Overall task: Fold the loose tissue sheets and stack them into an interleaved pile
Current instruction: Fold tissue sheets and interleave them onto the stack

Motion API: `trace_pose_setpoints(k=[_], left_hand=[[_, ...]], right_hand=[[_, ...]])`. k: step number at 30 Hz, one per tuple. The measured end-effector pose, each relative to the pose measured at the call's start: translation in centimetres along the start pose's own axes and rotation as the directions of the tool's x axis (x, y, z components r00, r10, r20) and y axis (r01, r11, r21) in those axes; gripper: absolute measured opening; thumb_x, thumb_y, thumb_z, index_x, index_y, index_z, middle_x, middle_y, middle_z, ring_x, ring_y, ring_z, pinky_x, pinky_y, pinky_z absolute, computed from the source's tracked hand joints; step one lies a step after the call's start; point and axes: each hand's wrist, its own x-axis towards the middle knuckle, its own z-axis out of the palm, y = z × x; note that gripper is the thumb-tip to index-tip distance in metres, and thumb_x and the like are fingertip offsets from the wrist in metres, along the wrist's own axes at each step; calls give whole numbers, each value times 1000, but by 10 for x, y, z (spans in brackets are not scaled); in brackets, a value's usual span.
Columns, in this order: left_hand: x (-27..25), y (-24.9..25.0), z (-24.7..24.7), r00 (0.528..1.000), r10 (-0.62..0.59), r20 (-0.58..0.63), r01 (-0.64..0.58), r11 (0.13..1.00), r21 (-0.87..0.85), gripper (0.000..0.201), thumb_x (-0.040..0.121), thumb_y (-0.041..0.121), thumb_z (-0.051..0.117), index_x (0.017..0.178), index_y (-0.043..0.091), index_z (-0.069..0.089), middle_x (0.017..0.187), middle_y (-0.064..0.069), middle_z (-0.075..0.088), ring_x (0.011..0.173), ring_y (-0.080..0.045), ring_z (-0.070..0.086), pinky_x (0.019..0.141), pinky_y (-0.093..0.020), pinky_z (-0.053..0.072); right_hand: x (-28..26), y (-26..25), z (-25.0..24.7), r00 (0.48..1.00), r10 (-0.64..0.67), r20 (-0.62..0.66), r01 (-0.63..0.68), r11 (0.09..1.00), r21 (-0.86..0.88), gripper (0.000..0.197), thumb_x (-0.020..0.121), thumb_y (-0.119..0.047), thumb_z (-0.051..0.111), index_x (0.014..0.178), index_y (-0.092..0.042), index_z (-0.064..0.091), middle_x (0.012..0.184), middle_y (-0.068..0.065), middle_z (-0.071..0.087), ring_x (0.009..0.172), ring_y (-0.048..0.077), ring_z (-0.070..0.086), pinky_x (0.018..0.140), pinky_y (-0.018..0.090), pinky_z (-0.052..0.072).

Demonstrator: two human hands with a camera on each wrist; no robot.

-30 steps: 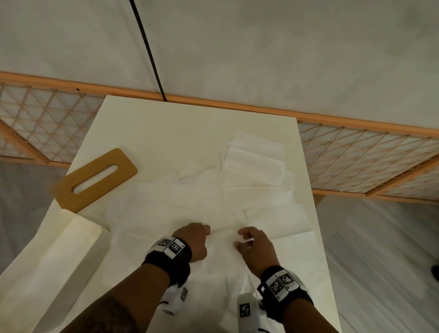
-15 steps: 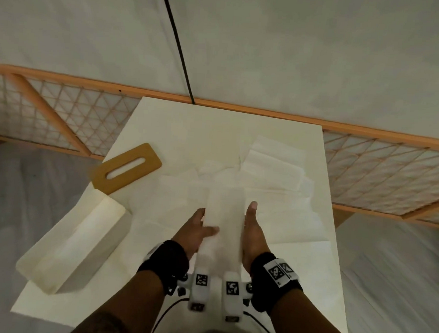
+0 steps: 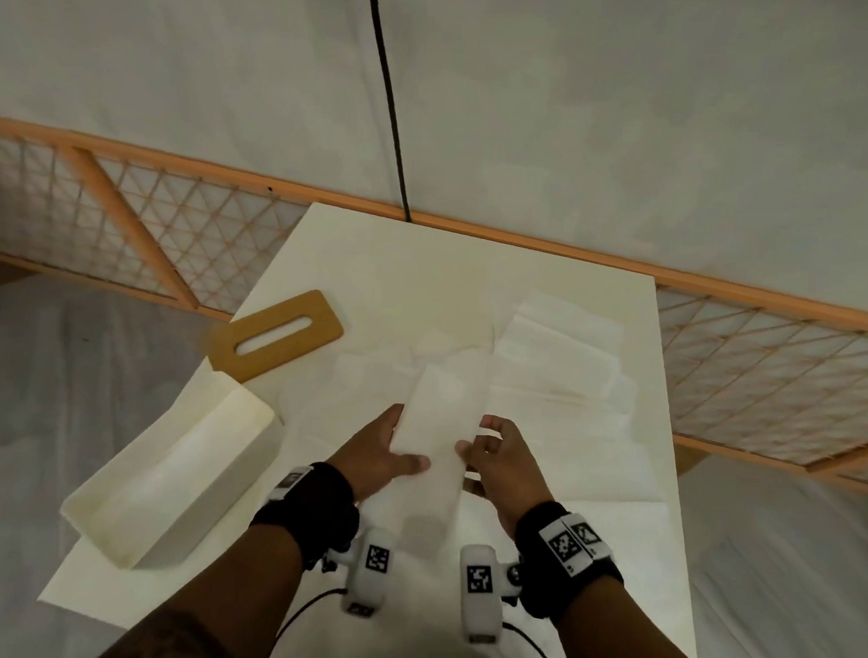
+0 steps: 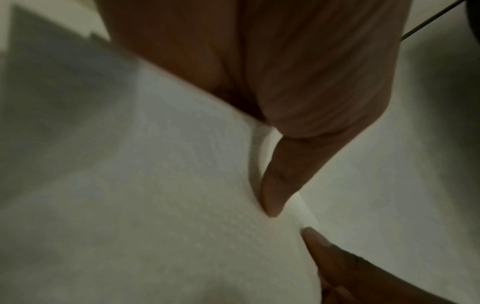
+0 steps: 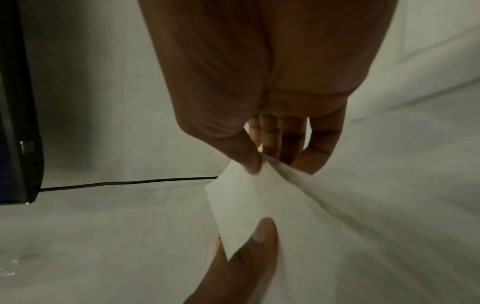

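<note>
A long folded tissue strip [image 3: 437,429] is held between both hands over the loose white sheets [image 3: 353,390] spread on the table. My left hand [image 3: 380,451] grips its left edge, thumb lying across the top and fingers underneath. My right hand [image 3: 500,458] pinches the right edge with curled fingers. In the right wrist view thumb and fingertips pinch a tissue corner [image 5: 249,191]. The left wrist view shows my left thumb [image 4: 275,185] pressing into the tissue [image 4: 155,205]. A stack of folded tissues [image 3: 556,355] lies at the back right.
A cream open tissue box [image 3: 172,481] sits on its side at the table's left edge. A brown wooden lid [image 3: 276,335] with a slot lies behind it. The pale table [image 3: 425,268] ends at a lattice rail by the wall.
From gathering a sheet near the front edge, both hands came to the sides of a folded strip. The right fingers have since curled to pinch its edge, and the left thumb now lies across it.
</note>
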Motion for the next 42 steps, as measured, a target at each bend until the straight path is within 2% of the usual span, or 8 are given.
trace_pose_setpoints(k=[6,13,18,23,30,34,38,42], left_hand=[[-17,11,-80,999,38,-20,-31,961,274,65,81,30,82,133,32,44,116,8,68,102,-11,66,91,-34,54],[-64,-8,-192,967,33,-252,69,921,383,50,79,31,82,121,28,55,105,6,69,89,-9,66,76,-26,51],[-92,-38,-237,892,38,-450,190,873,449,46,80,27,80,121,28,58,110,6,63,95,-14,59,77,-27,42],[-102,-71,-239,881,-72,-468,331,801,499,46,85,21,72,126,29,52,115,-6,66,99,-25,64,86,-34,52],[-107,-104,-222,854,-159,-495,467,654,595,52,89,16,56,135,32,36,101,-3,62,89,-29,64,84,-40,55],[-112,-109,-218,851,-145,-505,477,614,628,49,83,21,52,127,31,35,112,0,64,95,-30,66,86,-43,56],[-115,-101,-198,840,-26,-542,496,440,748,64,83,34,67,137,21,35,129,-1,53,108,-26,60,88,-41,54],[-111,-79,-170,858,72,-509,450,376,810,45,90,57,56,121,24,57,130,-5,47,116,-27,51,94,-43,46]], right_hand=[[6,-26,65,995,-21,99,18,999,34,29,92,-2,67,117,-9,54,108,14,72,94,28,73,70,35,60],[15,-38,166,983,-57,175,50,998,42,31,92,0,65,121,-5,59,112,16,72,100,32,72,76,40,62],[23,-40,227,962,-143,232,207,936,-283,24,92,-20,67,115,-17,61,101,3,76,83,16,75,72,33,59],[30,-31,255,936,-136,325,325,691,-646,20,89,-32,69,99,-18,58,91,-1,72,88,16,70,71,25,48],[33,-15,262,908,-110,403,411,413,-813,56,89,-40,70,134,-22,42,106,2,68,98,24,66,85,39,55],[35,-8,258,884,-132,448,458,427,-780,55,91,-36,69,136,-28,39,87,-10,67,88,15,66,85,37,55],[34,-6,251,846,-194,496,523,482,-703,50,91,-31,70,135,-28,45,105,-8,61,87,13,64,86,34,55],[27,-11,219,815,-342,467,577,551,-603,33,96,-20,63,128,-27,57,117,-13,58,89,5,64,80,16,51]])
